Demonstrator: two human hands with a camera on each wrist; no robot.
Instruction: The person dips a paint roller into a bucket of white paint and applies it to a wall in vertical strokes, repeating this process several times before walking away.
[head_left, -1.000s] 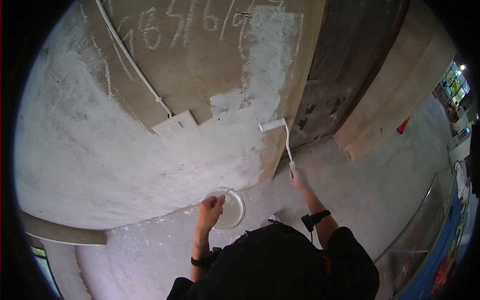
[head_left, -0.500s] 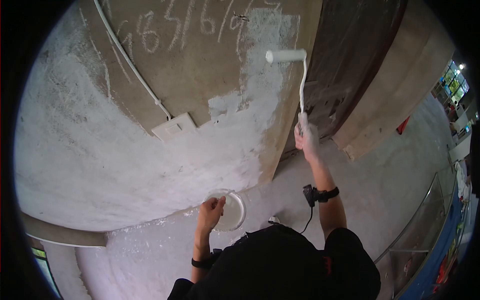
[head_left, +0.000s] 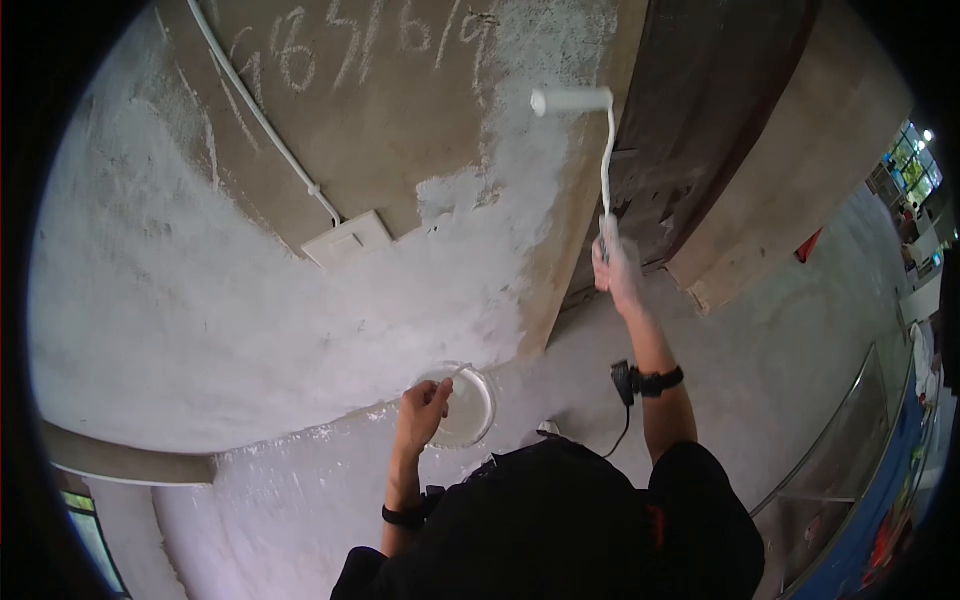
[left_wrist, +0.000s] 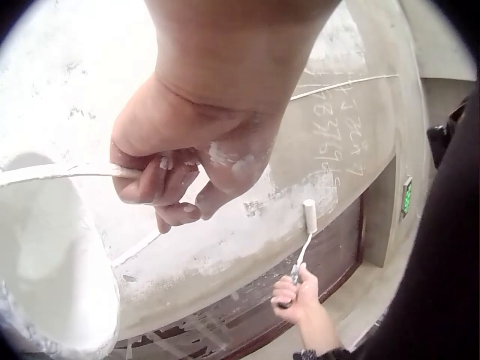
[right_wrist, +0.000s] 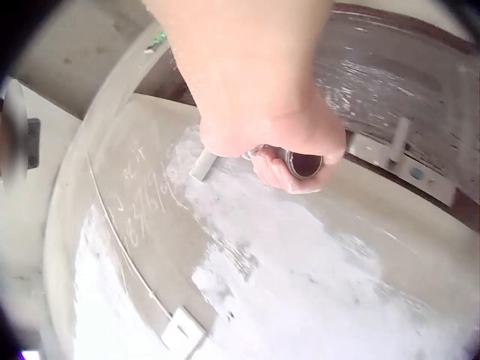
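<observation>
My right hand (head_left: 618,272) grips the handle of a paint roller (head_left: 572,101), its arm stretched forward. The white roller sleeve overlaps the freshly whitened strip of wall (head_left: 535,160) near the brown corner edge. In the right wrist view, fingers wrap the handle, whose round end (right_wrist: 306,164) faces the camera. My left hand (head_left: 420,415) holds the white bail handle (left_wrist: 71,173) of a bucket (head_left: 489,405) in curled fingers. White paint specks mark this hand in the left wrist view. Pale paint or filler shows inside the bucket, partly hidden behind the hand in the head view.
A white conduit (head_left: 262,115) runs down to a wall switch plate (head_left: 347,239). Chalk writing (head_left: 340,50) marks the bare wall above. A dark recessed panel (head_left: 690,130) lies right of the corner. Metal-framed sheeting (head_left: 820,450) stands at far right.
My right hand has raised the roller from low by the corner to high on the strip, mostly in the first half second. The left hand and bucket stay nearly in place.
</observation>
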